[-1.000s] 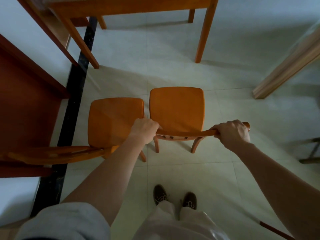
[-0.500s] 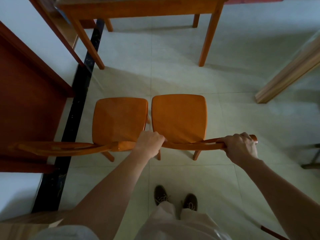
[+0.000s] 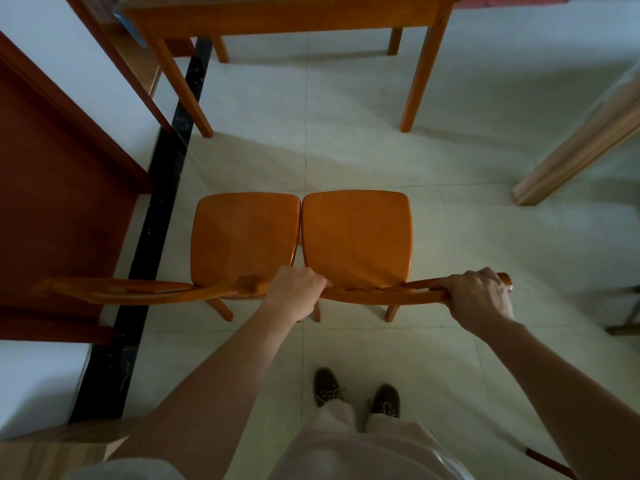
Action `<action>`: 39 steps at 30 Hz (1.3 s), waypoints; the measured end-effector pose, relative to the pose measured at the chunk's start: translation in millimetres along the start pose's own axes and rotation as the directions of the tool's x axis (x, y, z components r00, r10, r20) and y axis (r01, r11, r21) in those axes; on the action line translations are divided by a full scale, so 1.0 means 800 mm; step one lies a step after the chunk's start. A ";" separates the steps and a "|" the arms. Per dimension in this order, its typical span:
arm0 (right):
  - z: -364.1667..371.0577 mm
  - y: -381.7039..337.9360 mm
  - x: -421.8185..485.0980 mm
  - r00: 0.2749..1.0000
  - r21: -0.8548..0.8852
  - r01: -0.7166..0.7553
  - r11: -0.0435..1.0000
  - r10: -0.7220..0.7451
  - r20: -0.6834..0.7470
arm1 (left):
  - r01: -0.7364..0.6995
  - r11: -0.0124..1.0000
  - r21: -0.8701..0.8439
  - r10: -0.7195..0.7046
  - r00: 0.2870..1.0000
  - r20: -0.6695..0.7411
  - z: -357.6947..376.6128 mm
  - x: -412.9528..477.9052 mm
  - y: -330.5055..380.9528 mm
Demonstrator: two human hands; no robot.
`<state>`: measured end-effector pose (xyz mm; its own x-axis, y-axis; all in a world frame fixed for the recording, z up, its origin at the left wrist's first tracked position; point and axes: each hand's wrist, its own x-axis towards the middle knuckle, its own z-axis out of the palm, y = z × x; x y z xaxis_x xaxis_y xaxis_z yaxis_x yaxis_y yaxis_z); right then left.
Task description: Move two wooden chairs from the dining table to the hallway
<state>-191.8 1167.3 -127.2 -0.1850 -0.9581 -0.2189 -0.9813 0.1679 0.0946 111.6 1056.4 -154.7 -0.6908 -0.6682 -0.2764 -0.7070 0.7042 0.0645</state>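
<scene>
Two orange wooden chairs stand side by side on the tiled floor below me, their seats touching. Both my hands grip the curved top rail of the right chair [image 3: 356, 233]: my left hand [image 3: 296, 292] at its left end, my right hand [image 3: 479, 297] at its right end. The left chair [image 3: 242, 237] stands free, its back rail reaching left over the black floor strip. The wooden dining table [image 3: 287, 12] is farther ahead, its legs in view.
A dark red door or cabinet [image 3: 52, 188] fills the left side behind a black threshold strip [image 3: 162, 181]. A light wooden beam [image 3: 581, 147] slants in at the right. Metal legs [image 3: 623, 306] show at the right edge. My feet [image 3: 356, 393] are just behind the chairs.
The right chair has shifted left and back until its seat meets the left chair's seat. Both hands kept their grip on its rail.
</scene>
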 end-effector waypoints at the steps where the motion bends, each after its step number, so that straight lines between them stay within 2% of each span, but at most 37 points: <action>1: 0.002 -0.002 -0.001 1.000 0.006 -0.011 1.000 0.011 0.007 | 0.002 1.000 0.007 -0.002 1.000 0.001 0.000 -0.001 -0.003; 7: 0.006 -0.021 -0.005 0.998 0.036 0.000 0.999 0.002 -0.064 | -0.003 1.000 0.025 0.002 1.000 0.015 -0.001 -0.008 -0.023; 14: 0.017 -0.031 -0.001 0.999 0.016 0.030 0.999 -0.030 -0.040 | 0.055 0.998 0.044 -0.056 0.998 0.015 0.001 -0.009 -0.044; 23: 0.023 -0.037 -0.002 1.000 0.031 0.024 0.999 -0.025 0.005 | -0.002 0.998 0.060 0.003 1.000 -0.021 0.014 -0.011 -0.058; 26: 0.021 -0.038 -0.002 0.999 0.010 0.033 0.999 -0.034 0.011 | 0.019 0.999 0.039 -0.019 1.000 -0.009 0.016 -0.012 -0.061; 28: 0.014 -0.041 -0.001 0.994 0.103 0.061 0.993 -0.070 0.085 | 0.047 0.996 -0.075 -0.042 0.997 0.066 0.006 -0.012 -0.064; 29: 0.005 -0.043 -0.001 0.987 0.258 0.071 0.963 -0.106 0.123 | 0.076 0.973 -0.216 -0.048 0.990 0.132 -0.004 -0.014 -0.065; 30: -0.008 -0.048 -0.001 0.979 0.446 0.079 0.892 -0.153 0.133 | 0.100 0.923 -0.371 -0.043 0.987 0.158 -0.018 -0.016 -0.067; 31: -0.026 -0.054 -0.001 0.975 0.602 0.117 0.790 -0.206 0.081 | 0.089 0.853 -0.515 -0.043 0.994 0.100 -0.037 -0.020 -0.066; 32: -0.043 -0.062 -0.003 0.975 0.687 0.173 0.706 -0.222 -0.018 | 0.036 0.777 -0.628 -0.074 0.997 -0.035 -0.056 -0.027 -0.064; 34: -0.082 -0.083 -0.004 0.959 0.745 0.284 0.604 -0.163 -0.234 | -0.105 0.648 -0.754 -0.208 0.929 -0.307 -0.095 -0.037 -0.054; 36: -0.124 -0.101 -0.003 0.928 0.781 0.336 0.527 -0.046 -0.369 | -0.203 0.537 -0.819 -0.304 0.859 -0.412 -0.131 -0.046 -0.040; 39: -0.189 -0.121 -0.016 0.868 0.790 0.440 0.426 0.022 -0.496 | -0.345 0.496 -0.797 -0.330 0.774 -0.541 -0.183 -0.071 -0.017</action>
